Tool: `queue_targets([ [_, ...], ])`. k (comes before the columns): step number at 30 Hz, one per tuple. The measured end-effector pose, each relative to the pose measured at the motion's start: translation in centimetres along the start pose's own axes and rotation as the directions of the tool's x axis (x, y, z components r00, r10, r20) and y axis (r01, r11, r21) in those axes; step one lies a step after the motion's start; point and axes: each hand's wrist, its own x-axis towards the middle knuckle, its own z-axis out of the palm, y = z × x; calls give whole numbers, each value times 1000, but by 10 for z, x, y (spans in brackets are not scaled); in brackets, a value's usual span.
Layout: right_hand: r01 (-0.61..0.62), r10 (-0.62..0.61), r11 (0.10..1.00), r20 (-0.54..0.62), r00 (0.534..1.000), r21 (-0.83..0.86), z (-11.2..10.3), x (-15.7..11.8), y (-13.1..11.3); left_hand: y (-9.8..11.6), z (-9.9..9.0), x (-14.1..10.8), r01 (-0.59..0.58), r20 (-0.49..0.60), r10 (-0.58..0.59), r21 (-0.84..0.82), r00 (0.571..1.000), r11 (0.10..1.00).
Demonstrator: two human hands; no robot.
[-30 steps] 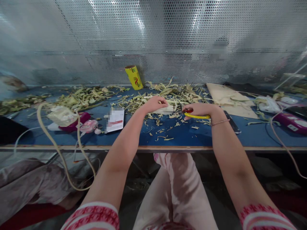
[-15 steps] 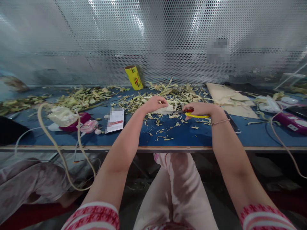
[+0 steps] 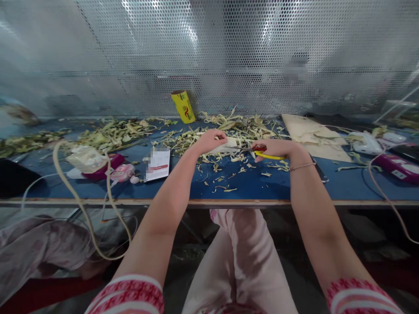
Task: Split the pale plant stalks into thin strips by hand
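My right hand is closed around a pair of scissors with yellow and red handles. Their dark blades point left, along a pale, flat plant strip. At the other end of this strip is my left hand, with its fingers curled and pinched on it. Whether the blades touch the strip is too small to tell. Around and behind both hands lies a heap of dried plant pieces, greenish and straw-coloured. Small scraps are scattered on the blue table in front.
A yellow tube leans by the perforated metal panel. Left are a phone, a pink item and a looping hose. Beige cardboard and a purple device lie right. Another person's leg shows lower left.
The scissors and my right hand have shifted slightly right, and more of the blades shows. My left hand has moved a little up and left.
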Motion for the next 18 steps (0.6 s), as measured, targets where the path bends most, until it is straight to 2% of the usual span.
queue_targets([
  [3,-62,62,998,-83,995,5,-3,-4,2,-5,0,3,27,-141,-24,14,990,1000],
  [6,-128,123,992,-182,976,-21,-5,-6,7,-7,0,5,53,-278,-51,-2,959,999],
  [9,-266,236,961,-278,931,-75,-3,-4,12,-5,2,7,91,-366,-114,-81,923,993],
  [12,-426,376,897,-298,877,-121,4,4,13,1,8,8,136,-424,-207,-191,882,972],
  [14,-467,415,878,-323,851,-103,9,12,9,6,14,7,153,-444,-259,-260,858,953],
  [15,-445,394,893,-367,843,-63,12,17,5,8,17,7,159,-443,-278,-287,852,945],
  [16,-369,331,929,-436,837,-4,14,22,0,11,21,7,171,-440,-300,-309,846,935],
  [18,-145,208,977,-561,801,156,20,34,-11,16,27,6,176,-442,-318,-333,839,926],
])
